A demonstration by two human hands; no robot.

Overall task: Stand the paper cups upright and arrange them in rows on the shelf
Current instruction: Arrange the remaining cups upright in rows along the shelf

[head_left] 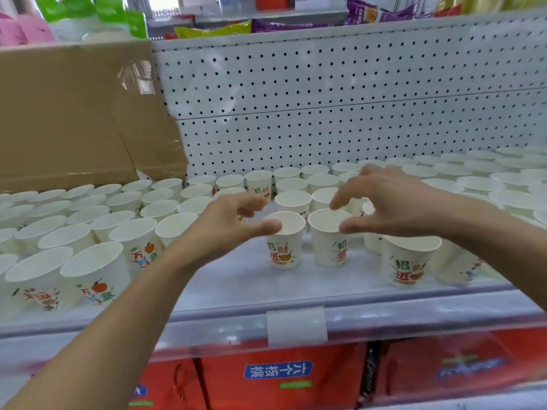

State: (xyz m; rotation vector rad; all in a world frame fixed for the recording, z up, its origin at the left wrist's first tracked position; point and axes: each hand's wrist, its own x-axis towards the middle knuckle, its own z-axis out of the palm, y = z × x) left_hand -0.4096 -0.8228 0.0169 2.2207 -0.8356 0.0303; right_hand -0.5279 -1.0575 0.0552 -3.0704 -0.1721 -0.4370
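Shelf (236, 279): largely stocked. A flattened cardboard box (65, 119) leans at the far left against the perforated back panel (325, 99). Every paper cup in view stands upright; I see none lying on its side. The left block of cups (88, 229) runs in close rows from far to near, and the right block of cups (488, 182) does the same, though its near rows are partly hidden behind my right forearm. Outstanding: a bare strip of shelf at centre near, between the two blocks, which by my judgement has yet to be filled. Two cups stand side by side at the far end of that strip, the left cup (284, 247) and the right cup (329, 247), close together. My left hand (228, 223) arches over the left cup, thumb at its rim, fingers curved and spread. My right hand (393, 202) mirrors it over the right cup. Neither hand is closed round anything; whether the thumbs actually touch the rims, I cannot tell.
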